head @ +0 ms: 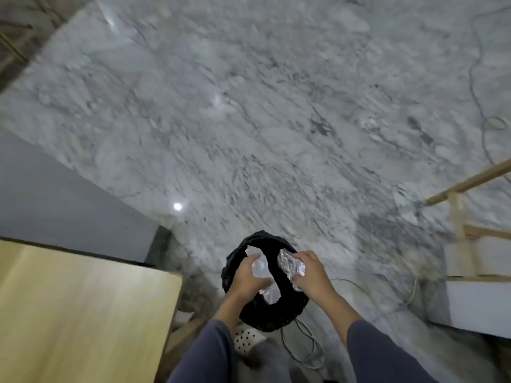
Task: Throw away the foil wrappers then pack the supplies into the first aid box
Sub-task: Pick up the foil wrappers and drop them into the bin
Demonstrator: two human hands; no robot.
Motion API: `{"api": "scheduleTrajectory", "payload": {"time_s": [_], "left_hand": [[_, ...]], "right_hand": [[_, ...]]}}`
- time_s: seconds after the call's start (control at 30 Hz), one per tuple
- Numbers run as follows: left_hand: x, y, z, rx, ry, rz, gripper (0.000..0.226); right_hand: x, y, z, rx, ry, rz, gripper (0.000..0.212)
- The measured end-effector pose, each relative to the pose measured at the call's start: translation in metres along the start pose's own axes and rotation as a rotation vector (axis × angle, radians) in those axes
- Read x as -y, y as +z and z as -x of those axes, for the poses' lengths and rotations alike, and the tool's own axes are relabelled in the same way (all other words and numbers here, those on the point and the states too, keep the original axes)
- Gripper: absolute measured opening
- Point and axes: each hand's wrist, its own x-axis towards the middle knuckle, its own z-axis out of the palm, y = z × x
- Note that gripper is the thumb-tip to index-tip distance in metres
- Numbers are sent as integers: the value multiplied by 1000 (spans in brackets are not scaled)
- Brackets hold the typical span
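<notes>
Foil wrappers (290, 268) sit clenched in each hand's grip above the black-lined bin (287, 305).

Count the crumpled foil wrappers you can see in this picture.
2: one in the left hand, one foil wrapper in the right hand, both over the bin. Others may lie hidden inside.

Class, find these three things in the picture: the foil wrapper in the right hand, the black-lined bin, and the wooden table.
foil wrapper (290, 265): head view, on its crumpled middle.
black-lined bin (273, 313): head view, on the near rim of the liner.
wooden table (83, 313): head view, on the bare top.
</notes>
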Motion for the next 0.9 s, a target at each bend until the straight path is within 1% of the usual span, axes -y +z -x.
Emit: {"api": "scheduleTrajectory", "payload": {"time_s": [0.13, 0.2, 0.3, 0.4, 0.53, 0.7, 0.83, 0.9], "left_hand": [[30, 7, -33, 16, -25, 23, 70], [34, 9, -40, 24, -14, 29, 77], [24, 9, -33, 51, -28, -9, 86], [-1, -1, -11, 42, -7, -109, 86], [-52, -30, 27, 25, 85, -239, 79], [-117, -79, 103, -72, 215, -325, 76], [-135, -126, 179, -186, 271, -321, 76], [-128, -154, 223, -278, 283, -319, 75]], "right_hand": [[-19, 29, -29, 42, 6, 5, 48], [-22, 32, -32, 111, -3, 32, 57], [-17, 23, -22, 222, -6, 102, 71], [-4, 1, -3, 231, -12, 151, 78], [45, -45, 30, 224, -38, 237, 76], [124, -94, 78, 109, -169, 353, 76], [194, -108, 124, 31, -329, 428, 74], [230, -100, 149, 27, -426, 442, 73]]}}
